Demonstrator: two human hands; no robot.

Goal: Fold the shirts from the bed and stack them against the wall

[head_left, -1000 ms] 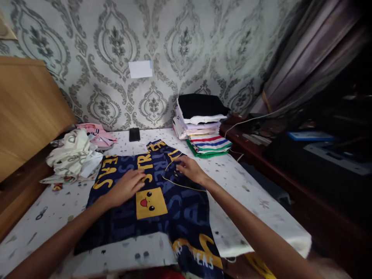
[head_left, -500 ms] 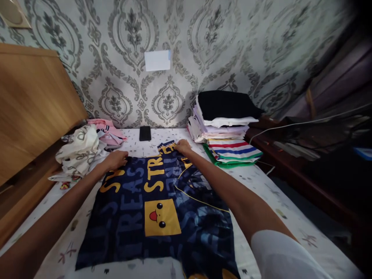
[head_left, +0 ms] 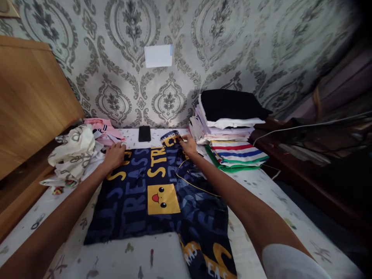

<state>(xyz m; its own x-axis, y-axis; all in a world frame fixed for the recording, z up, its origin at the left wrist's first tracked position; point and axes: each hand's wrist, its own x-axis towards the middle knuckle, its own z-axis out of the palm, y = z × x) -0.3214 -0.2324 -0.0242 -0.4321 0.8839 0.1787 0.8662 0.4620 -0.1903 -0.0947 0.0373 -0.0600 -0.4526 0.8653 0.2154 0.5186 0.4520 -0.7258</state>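
White bedsheet (head_left: 157, 252) beneath navy shirt (head_left: 135, 193), yellow-lettered, face-printed.

White patterned sheet (head_left: 145, 255), navy printed shirt (head_left: 133, 193) spread flat, black phone-like object (head_left: 144, 133), folded clothes stack (head_left: 232, 116), crumpled clothes (head_left: 75, 155)

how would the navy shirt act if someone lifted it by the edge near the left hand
The navy shirt would probably hang floppy and fold on itself, since it lies as flat, thin-looking cloth with soft creases. It is likely light for its spread. The sleeve at the near side might swing or drag over the patterned sheet, as it sticks out from the body.
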